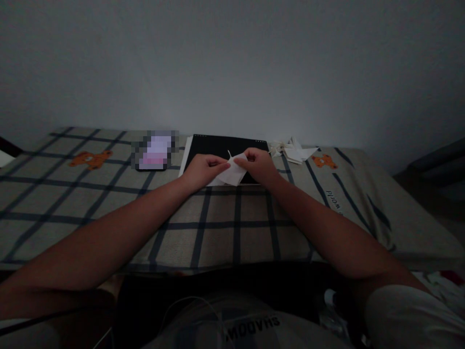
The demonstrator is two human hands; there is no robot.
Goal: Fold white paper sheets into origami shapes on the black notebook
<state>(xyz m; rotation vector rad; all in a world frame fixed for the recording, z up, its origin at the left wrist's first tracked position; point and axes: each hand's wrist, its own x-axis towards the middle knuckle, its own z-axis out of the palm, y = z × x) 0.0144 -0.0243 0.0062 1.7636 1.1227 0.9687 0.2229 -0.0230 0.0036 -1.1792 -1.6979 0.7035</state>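
A piece of white paper point(234, 173) is pinched between both hands over a black spiral-holed notebook point(225, 145). My left hand point(204, 168) grips the paper's left side with thumb and forefinger. On its right side, my right hand point(258, 162) holds it with thumb and curled fingers. The paper looks folded or creased, with a thin pale strip pointing up between the fingertips. Just right of the notebook lies a small heap of torn white paper scraps point(296, 151).
A blurred phone with a lit screen point(154, 151) lies left of the notebook. Everything rests on a checked cloth point(218, 232) with orange bear prints, against a pale wall point(232, 68). A clear plastic bottle point(331, 310) shows low on the right.
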